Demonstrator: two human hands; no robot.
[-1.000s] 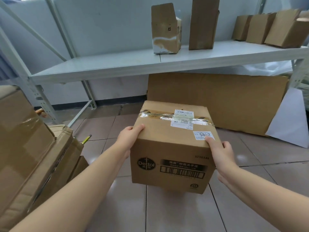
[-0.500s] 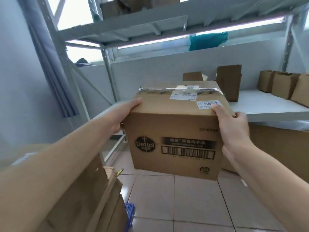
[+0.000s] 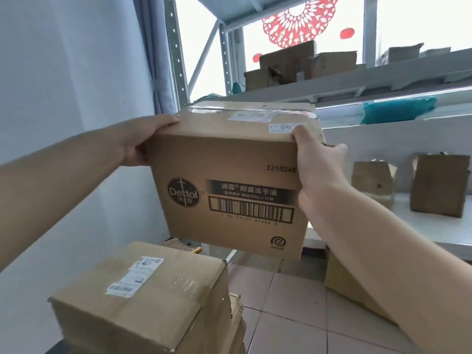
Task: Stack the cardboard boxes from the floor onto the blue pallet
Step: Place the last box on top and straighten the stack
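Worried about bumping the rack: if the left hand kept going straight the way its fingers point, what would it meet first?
The left hand points forward along the Dettol box. Beyond it, the first thing looks like the shelving upright by the window, though depth is unclear.

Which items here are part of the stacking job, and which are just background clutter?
Job:
- Dettol box, held off the floor by left hand and right hand
- stacked box below it

Background:
- shelf boxes
- small cartons on lower shelf
- teal bag
- red window decoration
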